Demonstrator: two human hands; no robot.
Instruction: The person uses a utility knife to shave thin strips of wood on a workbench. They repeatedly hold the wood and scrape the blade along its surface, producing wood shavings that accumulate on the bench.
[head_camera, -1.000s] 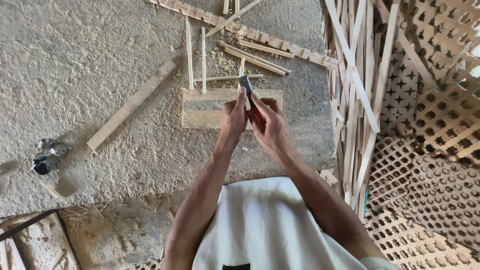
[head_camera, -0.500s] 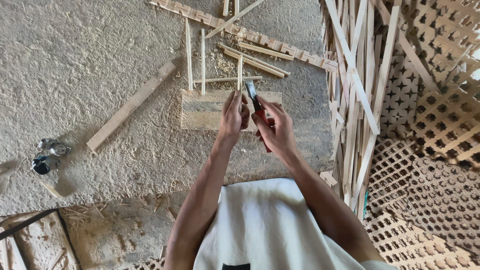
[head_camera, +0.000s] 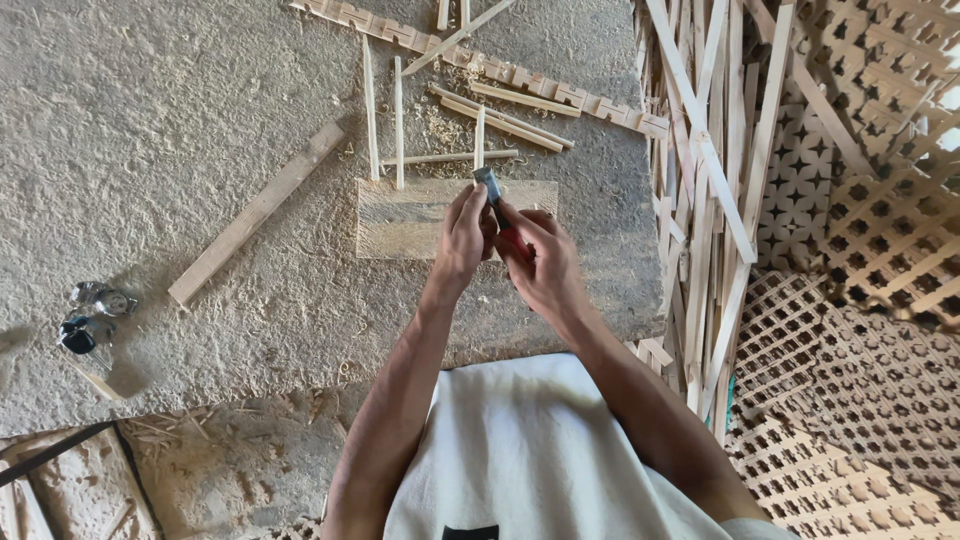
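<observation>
Two hands meet above the flat wooden block (head_camera: 410, 220) on the dusty floor (head_camera: 150, 120). Right hand (head_camera: 540, 262) has its fingers clamped on a red-handled chisel (head_camera: 492, 196), blade over the block's far edge. Left hand (head_camera: 462, 235) pinches a thin upright wooden strip (head_camera: 479, 135) just beside the blade. Lattice panels (head_camera: 860, 230) lie well right of the block.

We see even, soft daylight, sharp focus throughout, faint shadows, a blown-out glare at the right edge, and slight wide-angle bending.
</observation>
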